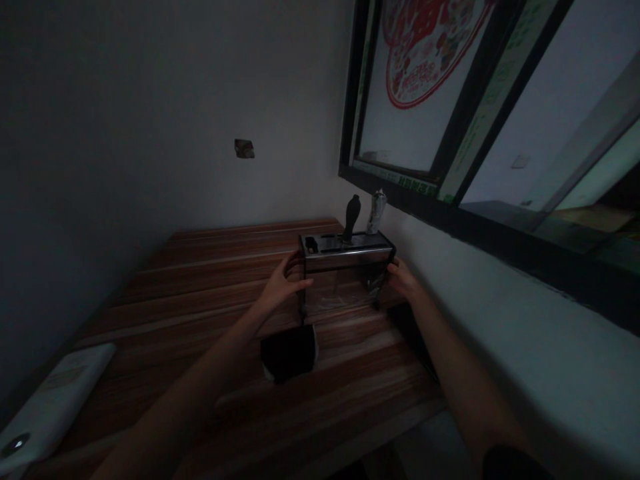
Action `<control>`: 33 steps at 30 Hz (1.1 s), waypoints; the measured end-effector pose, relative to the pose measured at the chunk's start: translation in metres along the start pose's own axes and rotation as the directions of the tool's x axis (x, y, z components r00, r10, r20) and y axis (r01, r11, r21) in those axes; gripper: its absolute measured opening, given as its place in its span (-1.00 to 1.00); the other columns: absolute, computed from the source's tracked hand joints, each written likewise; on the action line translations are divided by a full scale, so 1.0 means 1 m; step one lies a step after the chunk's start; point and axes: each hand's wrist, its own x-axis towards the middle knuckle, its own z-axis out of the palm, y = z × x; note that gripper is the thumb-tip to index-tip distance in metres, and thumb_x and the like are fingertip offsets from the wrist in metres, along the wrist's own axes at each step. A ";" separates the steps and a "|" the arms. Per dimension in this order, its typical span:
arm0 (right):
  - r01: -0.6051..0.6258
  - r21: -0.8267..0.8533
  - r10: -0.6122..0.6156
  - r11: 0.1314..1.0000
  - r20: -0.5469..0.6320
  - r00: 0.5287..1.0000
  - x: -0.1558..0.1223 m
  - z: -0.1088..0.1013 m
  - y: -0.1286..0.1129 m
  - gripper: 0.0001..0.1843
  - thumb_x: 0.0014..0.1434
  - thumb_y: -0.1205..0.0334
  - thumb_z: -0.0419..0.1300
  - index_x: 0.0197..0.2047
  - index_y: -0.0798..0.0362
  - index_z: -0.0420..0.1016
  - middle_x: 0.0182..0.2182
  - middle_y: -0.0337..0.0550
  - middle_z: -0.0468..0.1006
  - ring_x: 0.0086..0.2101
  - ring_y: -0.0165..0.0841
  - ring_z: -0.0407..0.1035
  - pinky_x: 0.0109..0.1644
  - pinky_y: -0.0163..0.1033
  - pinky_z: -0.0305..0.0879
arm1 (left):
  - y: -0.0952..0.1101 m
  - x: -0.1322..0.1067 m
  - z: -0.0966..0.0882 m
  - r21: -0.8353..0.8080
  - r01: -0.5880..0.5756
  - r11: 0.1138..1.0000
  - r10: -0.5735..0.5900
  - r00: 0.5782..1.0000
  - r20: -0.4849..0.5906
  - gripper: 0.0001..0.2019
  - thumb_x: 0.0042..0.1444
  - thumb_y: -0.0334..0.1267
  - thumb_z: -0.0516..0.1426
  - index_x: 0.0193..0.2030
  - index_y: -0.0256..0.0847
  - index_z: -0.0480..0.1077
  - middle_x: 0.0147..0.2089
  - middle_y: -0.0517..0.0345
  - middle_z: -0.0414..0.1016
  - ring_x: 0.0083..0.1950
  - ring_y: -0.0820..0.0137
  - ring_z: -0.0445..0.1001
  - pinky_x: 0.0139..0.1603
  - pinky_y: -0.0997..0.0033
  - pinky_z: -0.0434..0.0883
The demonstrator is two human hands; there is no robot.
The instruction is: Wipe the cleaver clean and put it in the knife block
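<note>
A metal knife block (347, 270) with a clear front panel stands on the wooden table (210, 293) near the wall. A black knife handle (351, 217) and a silvery handle (376, 211) stick up from its top slots. My left hand (280, 285) grips the block's left side, fingers curled round its edge. My right hand (403, 279) holds the block's right side, fingers wrapped behind it.
A small dark cup or holder (289, 353) sits on the table in front of the block. A white flat device (50, 403) lies at the table's left front edge. A dark-framed window (450, 167) with a red paper decoration runs along the right wall.
</note>
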 end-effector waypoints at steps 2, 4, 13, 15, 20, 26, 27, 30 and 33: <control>-0.003 -0.001 0.003 1.000 -0.005 1.000 0.000 -0.003 0.002 -0.48 -0.36 0.02 0.44 -0.27 -0.04 0.49 -0.36 -0.23 0.59 -0.34 -0.29 0.46 -0.28 -0.23 0.35 | 0.002 -0.003 0.001 0.000 -0.002 1.000 0.002 1.000 -0.005 -0.17 -0.26 -0.18 0.35 0.20 -0.18 0.16 0.26 -0.08 0.22 0.25 0.15 0.23 0.26 0.12 0.16; -0.007 -0.003 0.007 1.000 -0.005 1.000 0.000 -0.006 0.004 -0.48 -0.36 0.02 0.44 -0.26 -0.04 0.50 -0.33 -0.22 0.59 -0.33 -0.28 0.47 -0.27 -0.22 0.36 | 0.003 -0.005 0.003 -0.009 -0.002 1.000 0.002 1.000 -0.010 -0.18 -0.25 -0.19 0.35 0.20 -0.18 0.16 0.26 -0.08 0.22 0.25 0.16 0.23 0.26 0.13 0.17; -0.021 -0.008 0.021 1.000 0.016 1.000 0.001 -0.011 0.006 -0.47 -0.36 -0.02 0.45 -0.27 -0.05 0.49 -0.36 -0.25 0.59 -0.34 -0.29 0.47 -0.27 -0.23 0.36 | -0.004 -0.013 0.007 0.058 -0.066 0.996 0.069 0.996 -0.048 -0.21 -0.17 -0.19 0.32 0.23 -0.20 0.13 0.25 -0.10 0.23 0.26 0.20 0.21 0.28 0.17 0.12; -0.023 -0.010 0.023 1.000 0.019 1.000 0.000 -0.010 0.007 -0.44 -0.37 -0.05 0.45 -0.25 -0.05 0.49 -0.35 -0.25 0.59 -0.34 -0.29 0.47 -0.26 -0.23 0.36 | -0.005 -0.013 0.007 0.077 -0.075 0.994 0.079 0.996 -0.052 -0.22 -0.15 -0.18 0.31 0.23 -0.20 0.13 0.25 -0.09 0.23 0.27 0.20 0.20 0.30 0.17 0.09; -0.023 -0.013 0.023 1.000 0.010 1.000 -0.003 -0.006 0.006 -0.38 -0.41 -0.13 0.44 -0.24 -0.05 0.49 -0.35 -0.26 0.59 -0.34 -0.30 0.46 -0.25 -0.23 0.37 | -0.004 -0.012 0.007 0.047 -0.106 0.993 0.108 0.994 -0.035 -0.19 -0.16 -0.20 0.31 0.25 -0.26 0.09 0.27 -0.16 0.19 0.26 0.19 0.20 0.28 0.15 0.11; -0.025 -0.038 0.025 0.999 -0.010 1.000 -0.007 -0.003 0.004 -0.35 -0.41 -0.16 0.43 -0.23 -0.05 0.47 -0.34 -0.25 0.59 -0.34 -0.30 0.46 -0.24 -0.22 0.37 | -0.001 -0.010 0.005 0.065 -0.120 0.991 0.122 0.992 -0.029 -0.21 -0.18 -0.23 0.32 0.22 -0.25 0.12 0.25 -0.16 0.21 0.25 0.19 0.21 0.27 0.15 0.14; -0.027 -0.045 0.027 0.999 -0.015 1.000 -0.008 -0.002 0.004 -0.34 -0.42 -0.17 0.43 -0.23 -0.04 0.47 -0.35 -0.24 0.59 -0.35 -0.30 0.46 -0.25 -0.21 0.37 | -0.001 -0.009 0.004 0.074 -0.122 0.990 0.124 0.992 -0.032 -0.20 -0.19 -0.22 0.32 0.22 -0.24 0.12 0.25 -0.15 0.21 0.25 0.19 0.21 0.27 0.14 0.14; -0.029 -0.061 0.027 0.998 -0.033 0.999 -0.009 0.000 0.004 -0.33 -0.44 -0.19 0.42 -0.25 -0.03 0.47 -0.37 -0.22 0.59 -0.37 -0.28 0.47 -0.27 -0.19 0.38 | 0.000 -0.008 0.004 0.085 -0.134 0.987 0.137 0.990 -0.032 -0.18 -0.20 -0.20 0.33 0.23 -0.24 0.11 0.26 -0.16 0.20 0.25 0.18 0.22 0.27 0.13 0.14; -0.010 -0.073 0.006 0.997 -0.061 0.998 -0.010 0.004 0.002 -0.37 -0.42 -0.16 0.43 -0.26 -0.03 0.47 -0.34 -0.21 0.59 -0.33 -0.26 0.47 -0.23 -0.16 0.39 | 0.001 -0.011 0.003 0.109 -0.160 0.981 0.160 0.987 0.004 -0.17 -0.16 -0.17 0.31 0.25 -0.26 0.07 0.28 -0.17 0.17 0.27 0.18 0.19 0.30 0.14 0.09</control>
